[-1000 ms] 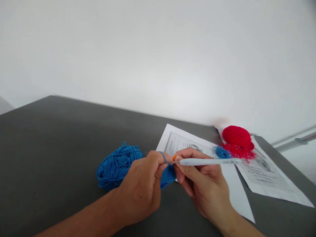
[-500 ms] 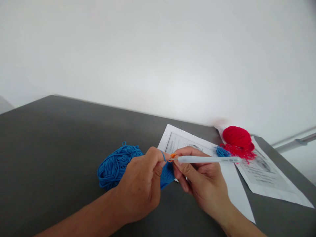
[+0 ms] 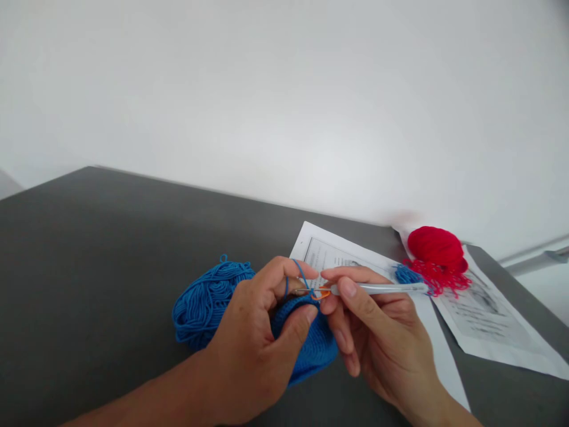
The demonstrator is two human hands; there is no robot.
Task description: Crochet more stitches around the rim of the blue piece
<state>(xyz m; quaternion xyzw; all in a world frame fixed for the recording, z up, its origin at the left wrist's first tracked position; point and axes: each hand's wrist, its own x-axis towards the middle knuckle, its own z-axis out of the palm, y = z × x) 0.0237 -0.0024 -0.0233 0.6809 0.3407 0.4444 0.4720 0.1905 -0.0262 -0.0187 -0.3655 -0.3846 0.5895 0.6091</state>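
Hook [image 3: 386, 289] is gripped in the right hand [image 3: 393, 335]; the left hand [image 3: 255, 347] pinches blue fabric [image 3: 317, 347]. Desk [image 3: 106, 267] extends left of blue yarn [image 3: 207, 305]; its far edge runs along the wall [image 3: 267, 118].

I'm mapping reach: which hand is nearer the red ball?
Right. The right hand is in front and left of the red ball; the left hand is farther left.

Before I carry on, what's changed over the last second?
The left hand opened: its thumb dropped from the forefinger onto the blue crochet piece, which shows more now. The right hand still holds the hook; the blue skein and red ball stayed put.
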